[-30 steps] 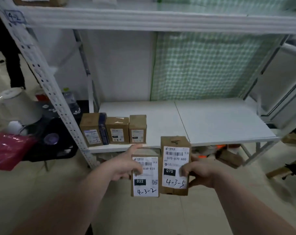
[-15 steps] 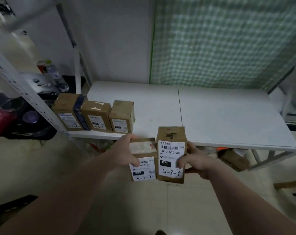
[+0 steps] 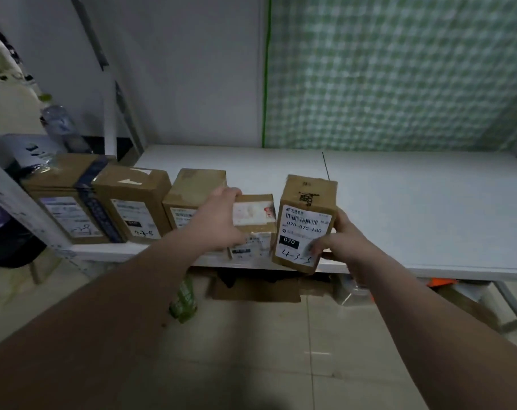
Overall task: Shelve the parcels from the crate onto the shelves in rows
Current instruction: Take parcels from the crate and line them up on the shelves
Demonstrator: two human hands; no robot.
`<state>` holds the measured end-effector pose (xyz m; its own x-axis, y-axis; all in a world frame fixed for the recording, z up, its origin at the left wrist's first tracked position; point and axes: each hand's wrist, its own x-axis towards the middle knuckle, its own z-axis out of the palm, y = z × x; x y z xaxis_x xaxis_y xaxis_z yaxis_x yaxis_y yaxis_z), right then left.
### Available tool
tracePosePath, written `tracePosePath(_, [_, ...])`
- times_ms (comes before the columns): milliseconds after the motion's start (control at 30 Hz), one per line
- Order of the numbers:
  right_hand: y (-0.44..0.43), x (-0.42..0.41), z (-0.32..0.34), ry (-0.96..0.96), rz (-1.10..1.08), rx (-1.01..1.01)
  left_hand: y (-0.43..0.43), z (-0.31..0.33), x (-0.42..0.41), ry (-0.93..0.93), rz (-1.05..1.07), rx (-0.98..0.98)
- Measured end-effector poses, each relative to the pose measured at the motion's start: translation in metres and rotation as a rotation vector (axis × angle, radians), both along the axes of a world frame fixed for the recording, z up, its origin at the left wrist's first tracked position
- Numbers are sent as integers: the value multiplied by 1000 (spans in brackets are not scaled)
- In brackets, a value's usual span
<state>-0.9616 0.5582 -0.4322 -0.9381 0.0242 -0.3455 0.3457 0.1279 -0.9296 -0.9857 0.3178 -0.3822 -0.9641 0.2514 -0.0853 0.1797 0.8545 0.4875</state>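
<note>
Left hand (image 3: 219, 220) grips squat brown cardboard parcel (image 3: 255, 223); right hand (image 3: 343, 242) holds taller box (image 3: 306, 220), label "070-070-A80", handwritten "4-3-5".

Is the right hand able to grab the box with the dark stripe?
Probably not. The right hand grips the 4-3-5 parcel, and the left hand with its small parcel lies between it and the striped box.

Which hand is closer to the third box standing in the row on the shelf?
Left. The left hand, gripping the small parcel, is right beside the third box; the right hand holds the 4-3-5 parcel farther right, apart from it.
</note>
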Motion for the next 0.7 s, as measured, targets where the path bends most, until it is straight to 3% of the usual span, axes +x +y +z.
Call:
tracePosePath(233, [-6, -36, -69, 116, 31, 52, 0, -62, -36, 102, -67, -138])
tracePosePath(433, [-19, -40, -106, 189, 31, 53, 2, -109, -19, 347, 31, -176])
tracePosePath(567, [-25, -30, -105, 180, 29, 130, 4, -137, 1, 740, 34, -367])
tracePosePath(700, [-28, -30, -116, 215, -22, 233, 2, -170, 4, 992, -45, -341])
